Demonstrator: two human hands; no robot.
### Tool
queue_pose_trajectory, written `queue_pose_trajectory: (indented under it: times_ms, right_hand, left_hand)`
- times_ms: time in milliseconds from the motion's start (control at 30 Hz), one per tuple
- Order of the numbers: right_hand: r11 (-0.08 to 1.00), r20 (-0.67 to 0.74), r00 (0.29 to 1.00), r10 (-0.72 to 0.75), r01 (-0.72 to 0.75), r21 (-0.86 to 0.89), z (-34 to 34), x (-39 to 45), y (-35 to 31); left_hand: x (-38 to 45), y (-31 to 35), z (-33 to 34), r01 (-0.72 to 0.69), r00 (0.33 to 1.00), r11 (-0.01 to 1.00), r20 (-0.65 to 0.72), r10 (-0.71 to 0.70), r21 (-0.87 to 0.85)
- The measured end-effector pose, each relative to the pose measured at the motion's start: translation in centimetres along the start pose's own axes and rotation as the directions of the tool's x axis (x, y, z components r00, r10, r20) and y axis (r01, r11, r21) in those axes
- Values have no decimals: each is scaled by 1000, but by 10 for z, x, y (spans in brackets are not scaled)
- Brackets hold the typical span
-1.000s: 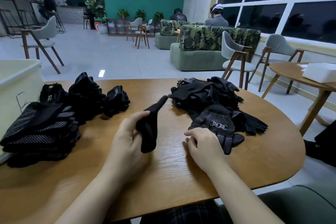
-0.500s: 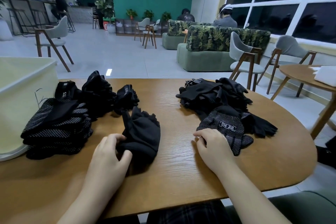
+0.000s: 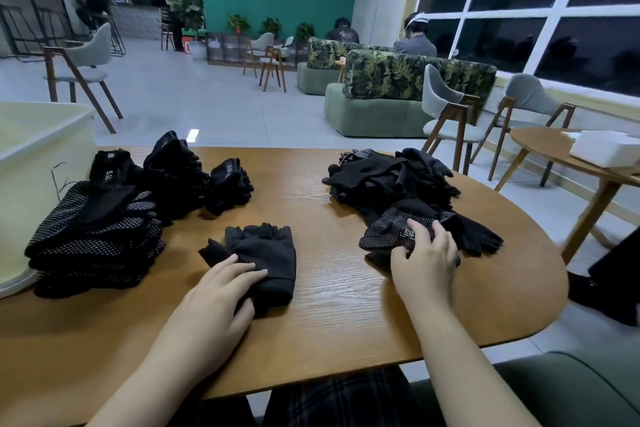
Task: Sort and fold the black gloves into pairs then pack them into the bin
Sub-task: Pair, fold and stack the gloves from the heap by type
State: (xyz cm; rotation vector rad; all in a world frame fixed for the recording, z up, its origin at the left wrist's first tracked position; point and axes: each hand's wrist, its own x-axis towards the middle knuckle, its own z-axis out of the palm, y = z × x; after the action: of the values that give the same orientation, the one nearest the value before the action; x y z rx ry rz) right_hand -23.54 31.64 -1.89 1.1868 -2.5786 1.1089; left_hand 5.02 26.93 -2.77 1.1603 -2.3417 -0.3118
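left hand [image 3: 221, 291] lies flat, fingers straight, on the fingerless glove [image 3: 266, 253] at centre of the bench [image 3: 329, 315]; right hand [image 3: 427, 260] pinches a dotted glove [image 3: 391, 230] at centre right.

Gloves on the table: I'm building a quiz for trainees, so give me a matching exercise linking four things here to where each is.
Things:
1. fingerless glove
2. dotted glove
3. dotted stack
4. bin

Places:
A. table's far left edge
B. under the right hand
C. beside the bin, left side
D. table centre, under the left hand

Pairs: 1-D, 2-B, 3-C, 4-A
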Motion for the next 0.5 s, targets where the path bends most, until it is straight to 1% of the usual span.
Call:
queue_pose_trajectory:
  times_ms: [67, 100, 167, 267, 333, 400, 467, 500]
  right_hand:
    - [995, 100, 990, 98, -95, -36, -3, 1, 0]
    - [991, 141, 982, 122, -114, -63, -3, 0, 0]
    - [987, 162, 980, 113, -92, -131, -3, 0, 1]
    - [987, 89, 996, 8, 7, -159, 0, -1, 0]
    - [982, 27, 993, -118, 121, -146, 3, -5, -3]
    - [963, -3, 969, -245, 243, -116, 6, -10, -7]
    - [951, 28, 959, -283, 285, -120, 8, -13, -8]
    - [957, 52, 965, -258, 263, -122, 9, -11, -7]
  left_hand:
    - [-1, 3, -1, -11, 999, 1000, 34, 11, -4]
    - [-1, 4, -1, -19, 999, 1000, 42, 20, -18]
    - [-2, 4, -2, -40, 997, 998, 57, 42, -44]
    - [-2, 2, -2, -69, 996, 997, 59, 72, -46]
    - [-1, 1, -1, -72, 996, 996, 54, 75, -55]
    - [-2, 1, -1, -71, 996, 995, 48, 74, -67]
    - [-2, 0, 1, -69, 997, 995, 42, 72, -79]
    - [-2, 0, 1, -67, 997, 994, 43, 71, -80]
